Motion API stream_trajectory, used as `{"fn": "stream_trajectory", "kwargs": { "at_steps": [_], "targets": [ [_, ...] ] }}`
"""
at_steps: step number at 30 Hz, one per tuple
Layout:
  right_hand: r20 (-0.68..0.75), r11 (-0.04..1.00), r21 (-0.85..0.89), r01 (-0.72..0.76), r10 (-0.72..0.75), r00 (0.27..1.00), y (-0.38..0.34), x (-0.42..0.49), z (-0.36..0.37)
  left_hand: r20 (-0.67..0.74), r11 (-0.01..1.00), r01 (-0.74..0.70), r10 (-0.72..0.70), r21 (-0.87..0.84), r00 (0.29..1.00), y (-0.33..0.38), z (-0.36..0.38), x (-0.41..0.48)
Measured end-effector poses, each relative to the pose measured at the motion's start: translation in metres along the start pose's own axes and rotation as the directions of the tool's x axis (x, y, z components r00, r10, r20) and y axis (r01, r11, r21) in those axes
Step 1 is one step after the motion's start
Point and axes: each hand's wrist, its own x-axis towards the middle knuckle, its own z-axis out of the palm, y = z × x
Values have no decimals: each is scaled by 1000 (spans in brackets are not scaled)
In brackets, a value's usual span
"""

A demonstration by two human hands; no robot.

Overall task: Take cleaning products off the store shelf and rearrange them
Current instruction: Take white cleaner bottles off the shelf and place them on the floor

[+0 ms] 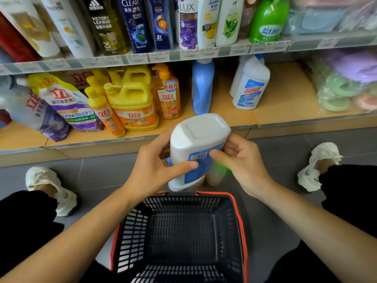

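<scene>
Both of my hands hold a white cleaner bottle [195,144] with a blue label, tipped so its flat base faces up towards me. My left hand [155,166] grips its left side, thumb across the barcode. My right hand [240,160] grips its right side, fingers curled round the label. The bottle hangs over the floor, just beyond the far rim of a black basket [179,237] with red handles. On the bottom shelf [285,111] stand two matching white bottles [251,86], a blue bottle [202,86] and yellow detergent jugs [132,103].
Purple and white refill pouches [61,105] lie at the shelf's left end. Bagged pastel goods [344,84] fill the right end. Shampoo bottles [159,23] line the upper shelf. My white shoes [51,188] [318,164] rest on the grey floor on either side.
</scene>
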Motion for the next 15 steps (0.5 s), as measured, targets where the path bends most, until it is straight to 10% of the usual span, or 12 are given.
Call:
{"fn": "stream_trajectory", "kwargs": {
  "at_steps": [7,10,15],
  "targets": [
    [66,972,-221,79,-66,996,-4,-4,6,-145,995,-16,30,94,989,1,7,-4],
    [118,720,-610,332,-332,936,-7,-1,-1,-140,987,-41,63,158,988,2,6,-6],
    [391,446,-700,557,-414,822,-8,-3,5,-108,946,-38,76,322,991,-1,3,-6]
  ]
}}
